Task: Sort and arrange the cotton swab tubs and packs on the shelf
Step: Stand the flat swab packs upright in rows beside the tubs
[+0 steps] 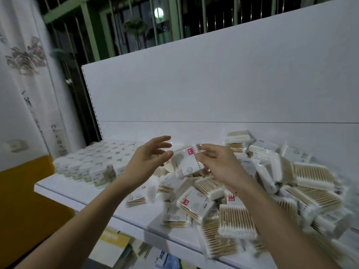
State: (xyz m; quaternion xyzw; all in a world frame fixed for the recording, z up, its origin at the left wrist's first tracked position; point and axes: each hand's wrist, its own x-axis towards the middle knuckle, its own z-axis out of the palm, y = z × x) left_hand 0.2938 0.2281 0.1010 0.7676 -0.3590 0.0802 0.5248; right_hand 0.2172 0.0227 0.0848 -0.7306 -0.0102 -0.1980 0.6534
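Head view: right hand (215, 162) pinches one flat pack (186, 162) of cotton swabs by its upper edge, lifted clear above the loose heap of packs (252, 200), apparently to pass it leftward. Left hand (149, 158), fingers spread and holding nothing, waits just beside the pack. Tubs (91, 162) stand in rows at the shelf's (64, 188) left end, though blur hides their labels.

Behind my shelf stands a tall white back panel (223, 82), beyond it green metal window bars (91, 32) and a round glowing lamp (159, 12) — to my left a white floral-printed curtain (23, 78) hangs above an orange-yellow wall band (21, 200).
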